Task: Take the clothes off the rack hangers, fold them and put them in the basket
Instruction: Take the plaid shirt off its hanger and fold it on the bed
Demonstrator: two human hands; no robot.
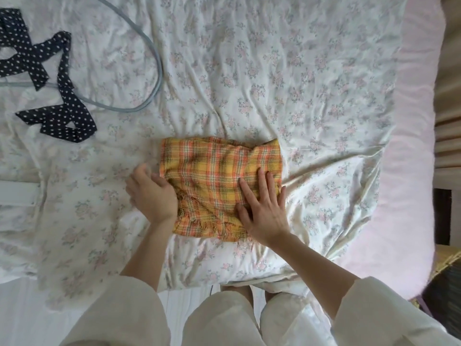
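Both our hands work the folded yellow-orange plaid cloth (219,181), lying crosswise, fringe toward us: left hand (152,193) grips its edge, right hand (262,208) presses flat.

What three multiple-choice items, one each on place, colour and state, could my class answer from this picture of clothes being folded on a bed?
1. Where is the polka-dot navy cloth?
A. beside the pink bed edge
B. far left on the floral sheet
C. under the plaid cloth

2. The folded plaid cloth is mainly:
A. yellow and orange
B. green
C. grey

3. The right hand is:
A. in a fist
B. lifted clear
C. flat on the plaid cloth

Answers: B, it lies at the far left; A, yellow-orange checks; C, spread fingers press on it while the left hand grips its left edge.
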